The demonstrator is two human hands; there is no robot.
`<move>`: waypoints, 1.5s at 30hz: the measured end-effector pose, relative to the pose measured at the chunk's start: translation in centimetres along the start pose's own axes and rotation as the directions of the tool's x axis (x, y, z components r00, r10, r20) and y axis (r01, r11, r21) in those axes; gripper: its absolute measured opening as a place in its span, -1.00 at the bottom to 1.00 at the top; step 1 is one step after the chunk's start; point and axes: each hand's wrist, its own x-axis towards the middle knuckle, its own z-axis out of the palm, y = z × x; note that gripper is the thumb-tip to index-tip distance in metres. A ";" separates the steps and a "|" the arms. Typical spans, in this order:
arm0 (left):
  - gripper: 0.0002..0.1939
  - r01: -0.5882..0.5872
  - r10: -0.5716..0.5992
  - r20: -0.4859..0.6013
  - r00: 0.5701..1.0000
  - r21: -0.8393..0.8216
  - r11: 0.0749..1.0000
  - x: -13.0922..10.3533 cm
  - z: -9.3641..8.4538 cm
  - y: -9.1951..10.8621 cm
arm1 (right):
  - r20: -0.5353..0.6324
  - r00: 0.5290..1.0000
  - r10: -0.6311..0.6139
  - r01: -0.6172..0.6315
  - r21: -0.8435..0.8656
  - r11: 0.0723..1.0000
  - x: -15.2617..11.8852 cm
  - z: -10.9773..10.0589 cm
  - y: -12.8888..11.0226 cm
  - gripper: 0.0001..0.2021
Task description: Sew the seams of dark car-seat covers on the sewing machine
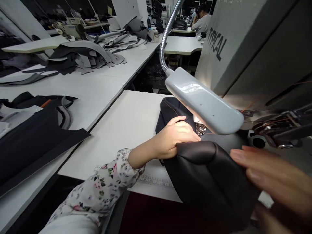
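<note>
Black leather-like material (209, 182) lies folded at the sewing machine (243, 48) and hangs over the table's front edge. My left hand (176, 136) grips a fold of it just left of the presser foot (200, 128), fingers bent over the material. At the right, my right hand (275, 175) is blurred by motion, its fingers stretched out and apart beside the right side of the material. Whether its fingertips touch the material cannot be told. An orange thread line runs along the material behind my left hand.
A lamp (204, 100) on a bendy metal neck hangs over the presser foot. Dark cut pieces (44, 130) lie on the left table (97, 87), with grey pieces (85, 55) farther back. A ruler strip (156, 182) runs along the front edge. A person (202, 21) sits far back.
</note>
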 end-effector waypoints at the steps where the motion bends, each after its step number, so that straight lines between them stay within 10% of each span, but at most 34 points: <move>1: -0.67 0.009 -0.009 -0.014 1.000 -0.020 1.000 -0.1 0.1 0.1 | -0.017 0.999 -0.050 0.049 -0.059 0.997 0.2 0.1 -1.0 -0.16; 5: -0.57 -0.002 0.003 -0.168 0.986 0.008 1.000 -1.8 1.7 0.6 | -0.052 0.994 -0.097 0.088 -0.156 0.984 1.2 1.6 -3.0 -0.35; 8: -0.47 -0.138 0.255 -0.382 0.888 0.309 0.941 -4.4 4.0 1.3 | 0.029 0.989 -0.145 0.145 -0.005 0.989 1.8 2.5 -3.5 -0.69; 11: -0.67 -0.237 0.447 -0.299 0.843 0.540 0.808 -6.4 5.9 2.2 | 0.055 0.989 -0.138 0.124 0.206 0.971 2.5 2.8 -4.0 -0.72; 22: -0.62 -0.078 -0.008 0.157 0.988 0.534 0.842 -3.4 0.8 6.1 | 0.021 0.997 -0.072 0.073 -0.042 0.996 2.1 1.8 -1.9 -0.76; 30: -0.63 -0.153 0.043 0.251 0.967 0.439 0.885 -0.2 -0.2 4.3 | -0.114 0.993 -0.027 0.036 0.080 0.996 5.5 0.9 -2.2 -0.75; 45: -0.59 -0.168 0.060 0.210 0.976 0.549 0.819 -3.0 0.3 3.9 | 0.122 0.988 0.093 -0.084 -0.076 0.994 2.2 1.7 -2.2 -0.62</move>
